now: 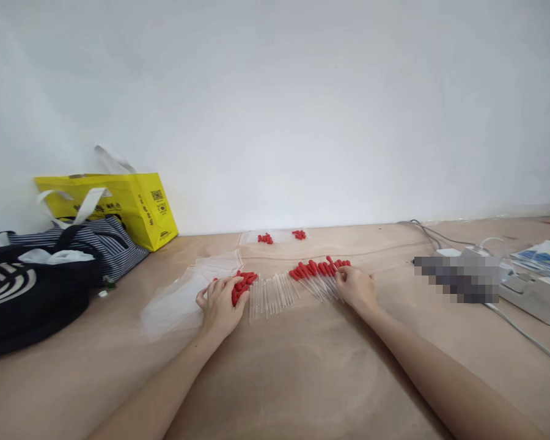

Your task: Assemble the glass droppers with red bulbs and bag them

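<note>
My left hand (222, 304) rests with bent, spread fingers over a pile of red rubber bulbs (244, 282). To its right lies a row of clear thin tubes (271, 294) on the table. Further right, several droppers with red bulbs (312, 269) lie side by side, their clear stems toward me. My right hand (356, 286) is at the right end of this row, thumb and forefinger pinched on a red-bulbed dropper (330, 263). Clear plastic bags (178, 299) lie beside and partly under my left hand.
At the wall, more red bulbs (265, 239) lie on a clear bag. A yellow bag (151, 211), a striped bag (114, 250) and a black bag (36, 305) stand left. A power strip (538, 296), cables and papers (543, 256) are right.
</note>
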The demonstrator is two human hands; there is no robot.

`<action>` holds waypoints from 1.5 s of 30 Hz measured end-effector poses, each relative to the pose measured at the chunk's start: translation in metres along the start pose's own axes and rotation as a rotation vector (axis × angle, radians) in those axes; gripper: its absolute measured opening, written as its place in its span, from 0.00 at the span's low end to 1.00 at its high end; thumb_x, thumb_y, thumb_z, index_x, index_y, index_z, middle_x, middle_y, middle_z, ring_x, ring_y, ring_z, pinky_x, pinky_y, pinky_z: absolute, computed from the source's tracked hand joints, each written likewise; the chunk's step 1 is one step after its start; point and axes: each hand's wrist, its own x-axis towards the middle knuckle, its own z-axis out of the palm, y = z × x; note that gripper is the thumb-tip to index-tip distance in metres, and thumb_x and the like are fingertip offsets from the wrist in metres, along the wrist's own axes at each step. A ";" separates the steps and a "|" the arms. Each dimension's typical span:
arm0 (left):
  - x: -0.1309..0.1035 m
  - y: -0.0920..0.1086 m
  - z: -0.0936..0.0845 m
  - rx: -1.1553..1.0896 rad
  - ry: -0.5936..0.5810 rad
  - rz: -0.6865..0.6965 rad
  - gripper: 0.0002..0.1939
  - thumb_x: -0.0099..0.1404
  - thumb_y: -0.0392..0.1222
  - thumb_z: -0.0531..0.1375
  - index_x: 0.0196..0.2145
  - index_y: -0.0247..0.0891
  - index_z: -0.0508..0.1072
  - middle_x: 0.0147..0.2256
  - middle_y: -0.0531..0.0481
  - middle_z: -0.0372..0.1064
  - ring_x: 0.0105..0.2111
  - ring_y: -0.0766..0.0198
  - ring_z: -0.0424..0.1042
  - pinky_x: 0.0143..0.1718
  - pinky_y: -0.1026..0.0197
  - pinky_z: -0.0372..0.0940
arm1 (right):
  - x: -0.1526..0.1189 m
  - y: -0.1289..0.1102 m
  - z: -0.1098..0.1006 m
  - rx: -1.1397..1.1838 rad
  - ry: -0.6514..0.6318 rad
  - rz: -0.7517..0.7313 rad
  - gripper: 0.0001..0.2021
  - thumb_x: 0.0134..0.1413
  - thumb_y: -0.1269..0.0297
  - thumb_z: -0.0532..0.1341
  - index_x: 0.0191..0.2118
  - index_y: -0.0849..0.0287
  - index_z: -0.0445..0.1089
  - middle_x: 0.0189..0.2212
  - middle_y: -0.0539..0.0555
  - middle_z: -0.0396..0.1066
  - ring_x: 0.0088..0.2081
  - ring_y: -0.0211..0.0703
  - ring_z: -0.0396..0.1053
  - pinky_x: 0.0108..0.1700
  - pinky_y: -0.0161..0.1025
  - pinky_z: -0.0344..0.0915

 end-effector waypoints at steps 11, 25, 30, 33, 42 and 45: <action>0.002 -0.003 0.004 0.054 -0.046 -0.020 0.11 0.56 0.43 0.55 0.38 0.43 0.69 0.42 0.47 0.66 0.45 0.53 0.59 0.44 0.49 0.45 | 0.000 0.002 0.004 -0.036 0.024 -0.036 0.12 0.50 0.63 0.51 0.33 0.57 0.71 0.31 0.55 0.71 0.36 0.46 0.65 0.37 0.41 0.48; 0.005 0.001 0.005 0.154 0.021 0.040 0.07 0.55 0.43 0.55 0.30 0.38 0.70 0.37 0.45 0.67 0.40 0.55 0.61 0.42 0.50 0.47 | -0.027 -0.076 0.014 -0.033 -0.122 -0.272 0.13 0.51 0.61 0.51 0.32 0.60 0.70 0.34 0.58 0.70 0.39 0.47 0.63 0.41 0.42 0.47; 0.007 0.000 0.005 0.203 0.041 0.092 0.07 0.56 0.42 0.54 0.28 0.39 0.71 0.37 0.45 0.67 0.41 0.55 0.60 0.44 0.48 0.46 | -0.013 -0.092 0.018 -0.111 -0.166 -0.238 0.13 0.51 0.64 0.51 0.34 0.64 0.71 0.35 0.62 0.70 0.39 0.49 0.63 0.41 0.44 0.46; 0.008 0.000 0.005 0.230 0.044 0.143 0.08 0.57 0.41 0.53 0.27 0.40 0.71 0.37 0.46 0.67 0.41 0.55 0.61 0.45 0.47 0.45 | -0.011 -0.097 0.021 -0.122 -0.168 -0.250 0.11 0.49 0.69 0.52 0.33 0.65 0.71 0.33 0.64 0.70 0.39 0.51 0.64 0.41 0.45 0.46; 0.007 0.004 0.005 0.187 0.061 0.128 0.10 0.60 0.38 0.49 0.26 0.38 0.69 0.30 0.46 0.69 0.37 0.55 0.63 0.43 0.49 0.46 | -0.018 -0.097 0.019 -0.120 -0.117 -0.271 0.13 0.53 0.71 0.48 0.36 0.70 0.67 0.33 0.68 0.68 0.38 0.53 0.63 0.39 0.47 0.47; 0.007 0.005 0.004 0.080 0.091 0.102 0.10 0.60 0.37 0.48 0.28 0.37 0.68 0.30 0.46 0.70 0.37 0.55 0.64 0.44 0.49 0.46 | -0.022 -0.079 0.015 0.053 -0.045 -0.380 0.12 0.56 0.69 0.45 0.35 0.68 0.64 0.32 0.63 0.68 0.37 0.49 0.63 0.39 0.45 0.50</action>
